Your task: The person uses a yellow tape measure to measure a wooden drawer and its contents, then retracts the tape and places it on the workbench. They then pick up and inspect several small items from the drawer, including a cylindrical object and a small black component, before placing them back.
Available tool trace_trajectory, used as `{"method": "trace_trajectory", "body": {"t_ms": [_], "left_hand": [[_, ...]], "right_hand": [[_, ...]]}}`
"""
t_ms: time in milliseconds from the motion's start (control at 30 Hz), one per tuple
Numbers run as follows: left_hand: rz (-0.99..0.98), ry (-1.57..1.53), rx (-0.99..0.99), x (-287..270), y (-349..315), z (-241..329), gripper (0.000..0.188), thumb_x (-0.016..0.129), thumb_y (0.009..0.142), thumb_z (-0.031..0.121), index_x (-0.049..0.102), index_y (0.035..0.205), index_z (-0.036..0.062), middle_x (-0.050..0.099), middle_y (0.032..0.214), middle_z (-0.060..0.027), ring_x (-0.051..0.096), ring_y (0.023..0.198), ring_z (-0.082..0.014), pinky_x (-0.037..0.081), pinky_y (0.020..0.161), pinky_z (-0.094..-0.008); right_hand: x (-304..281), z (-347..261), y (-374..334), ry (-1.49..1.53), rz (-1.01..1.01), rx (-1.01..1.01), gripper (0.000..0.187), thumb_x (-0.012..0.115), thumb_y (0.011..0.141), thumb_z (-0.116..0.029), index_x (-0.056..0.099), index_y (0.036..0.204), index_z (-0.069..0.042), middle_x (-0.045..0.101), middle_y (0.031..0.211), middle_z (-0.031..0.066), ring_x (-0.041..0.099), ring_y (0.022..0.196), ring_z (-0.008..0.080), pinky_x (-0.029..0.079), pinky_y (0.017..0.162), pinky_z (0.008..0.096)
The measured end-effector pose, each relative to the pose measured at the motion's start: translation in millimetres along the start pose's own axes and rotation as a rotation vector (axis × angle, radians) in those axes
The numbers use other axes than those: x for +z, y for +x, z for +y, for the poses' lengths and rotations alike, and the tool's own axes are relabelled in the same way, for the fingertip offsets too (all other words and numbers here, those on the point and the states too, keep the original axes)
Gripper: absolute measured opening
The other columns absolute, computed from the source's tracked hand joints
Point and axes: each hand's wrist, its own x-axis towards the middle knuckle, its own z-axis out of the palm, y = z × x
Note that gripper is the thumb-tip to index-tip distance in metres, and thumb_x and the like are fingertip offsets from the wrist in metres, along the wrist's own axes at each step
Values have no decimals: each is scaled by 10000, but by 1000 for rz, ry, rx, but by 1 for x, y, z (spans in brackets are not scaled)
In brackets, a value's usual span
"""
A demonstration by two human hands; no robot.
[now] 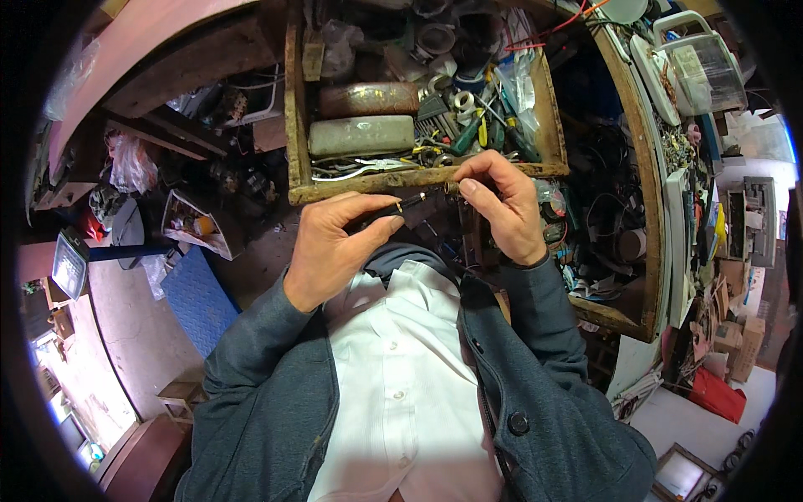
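Note:
My left hand (335, 247) is closed, thumb and fingers pinching a slim black pen-like piece (410, 202) with a gold-coloured band. Its far end points toward my right hand (508, 209). Thumb and forefinger of that hand pinch a small brass-coloured piece (452, 188) close to the tip of the black one; whether the two touch I cannot tell. Both hands are just in front of the near edge of an open wooden drawer (376, 181). Inside its front lie silver-and-yellow pliers (360, 170), and several screwdrivers with green handles (468, 136) lie farther right.
A grey-green cylinder (361, 135) and a rusty brown one (368, 99) lie in the drawer. To the right is another wooden drawer frame (648, 276) with cluttered parts. A small open box (199, 224) stands left, beside a blue textured panel (199, 299). A clear plastic container (707, 75) sits far right.

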Motion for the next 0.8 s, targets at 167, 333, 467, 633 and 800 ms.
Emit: {"method": "trace_trajectory", "body": {"t_ms": [167,333,467,633,800], "left_hand": [[-76,17,-43,-2,2,4,237,769,852,58,743,1072,-25,691,834,-48,593,725,-91,467,661,-241],[-105,16,9,1,3,-1,226,762,860,66,746,1068,-20,672,814,-42,583,724,-97,454,650,-253],[-150,30,-5,-1,5,4,221,760,864,73,748,1065,-18,685,841,-51,596,753,-102,465,676,-254],[-168,33,16,-2,5,2,213,759,867,74,747,1058,-20,707,877,-67,621,782,-111,488,709,-255],[-207,3,-26,1,5,3,211,753,876,62,737,1067,-27,710,889,-56,623,788,-90,493,711,-235]], "right_hand": [[-5,3,-1,-67,-35,-44,120,653,937,-96,669,983,14,641,858,20,554,751,74,448,671,217],[-2,-4,-2,-195,-105,-65,133,670,923,-108,681,961,19,647,851,44,574,742,93,455,656,226],[-2,0,-2,-140,-118,-109,140,675,924,-115,681,964,19,650,841,48,583,744,95,457,652,230],[-2,-2,-5,-83,-152,-13,147,677,926,-121,679,974,18,663,839,58,601,731,111,466,653,234],[5,-8,-5,-165,-193,-51,143,676,925,-110,672,985,20,669,841,74,622,731,131,487,636,267]]}}
